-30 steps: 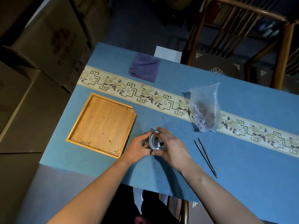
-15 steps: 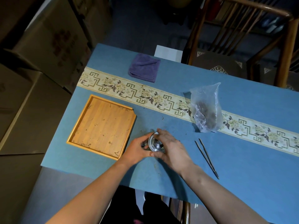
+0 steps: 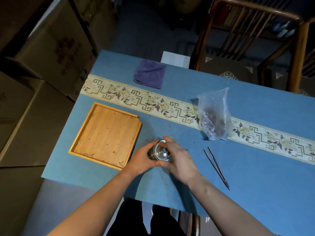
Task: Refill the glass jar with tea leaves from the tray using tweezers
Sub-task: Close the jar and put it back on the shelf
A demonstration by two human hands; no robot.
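The glass jar [image 3: 161, 151] stands on the blue table [image 3: 255, 167], just to the right of the wooden tray [image 3: 105, 133], near the tray's front right corner. Both hands are on it. The left hand [image 3: 142, 160] wraps its curled fingers round the jar's left side. The right hand [image 3: 179, 157] curls over the top and right side, with fingers clamped on what looks like the shiny lid (I cannot tell if the lid is going on or coming off).

The tray looks almost bare. Only a few small dark bits of tea leaves [image 3: 88, 153] lie on it, mostly near its edges. A few more crumbs sit on the table just past the tray's right side. So I think most of the leaves are already out of the tray, and the job looks close to done. How full the jar is I cannot tell, because the hands hide it.

The tweezers [image 3: 216, 166] lie flat on the table, well to the right of the tray and past the jar. No hand touches them. A crinkly plastic bag [image 3: 214, 114] with dark stuff inside sits far right of the tray, and a purple cloth [image 3: 150, 74] lies beyond the tray's far edge.

What may be left: picking up the last bits, if wanted, and shutting the jar tight.
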